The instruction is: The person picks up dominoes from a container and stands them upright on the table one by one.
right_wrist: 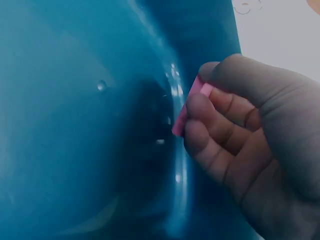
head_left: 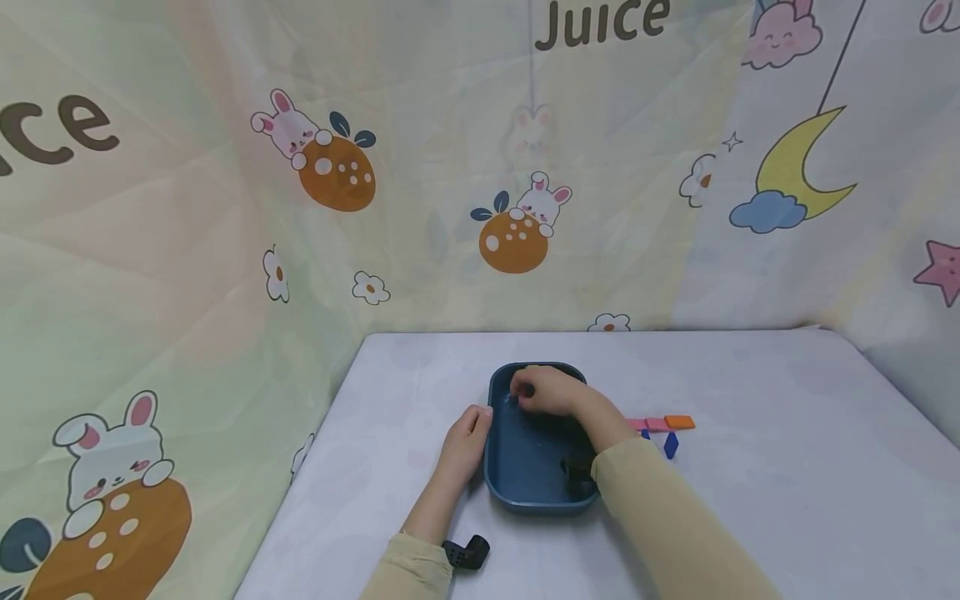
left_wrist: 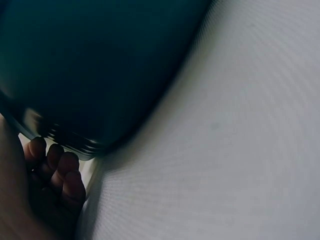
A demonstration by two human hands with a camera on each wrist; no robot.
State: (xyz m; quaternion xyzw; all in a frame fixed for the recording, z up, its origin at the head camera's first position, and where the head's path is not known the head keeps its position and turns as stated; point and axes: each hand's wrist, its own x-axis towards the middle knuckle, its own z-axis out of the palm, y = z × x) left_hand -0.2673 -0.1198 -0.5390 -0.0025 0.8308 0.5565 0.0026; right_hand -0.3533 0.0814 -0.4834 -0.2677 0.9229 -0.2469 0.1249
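A dark blue rounded tray (head_left: 525, 467) lies on the white table. My left hand (head_left: 465, 442) is at its left side, thumb by the rim; in the left wrist view its curled fingers (left_wrist: 72, 187) meet the tray's edge. Over the far end of the tray, my right hand (head_left: 551, 390) reaches inside. The right wrist view shows thumb and fingers pinching a small pink block (right_wrist: 186, 110), close to the tray's inner wall. Part of that block is hidden by the fingertips.
Right of the tray, pink blocks (head_left: 656, 424) and an orange block (head_left: 680, 422) lie in a row, with a blue diamond-shaped block (head_left: 671, 445) below. My right forearm covers part of this group. A patterned cloth (head_left: 450, 125) hangs behind the table.
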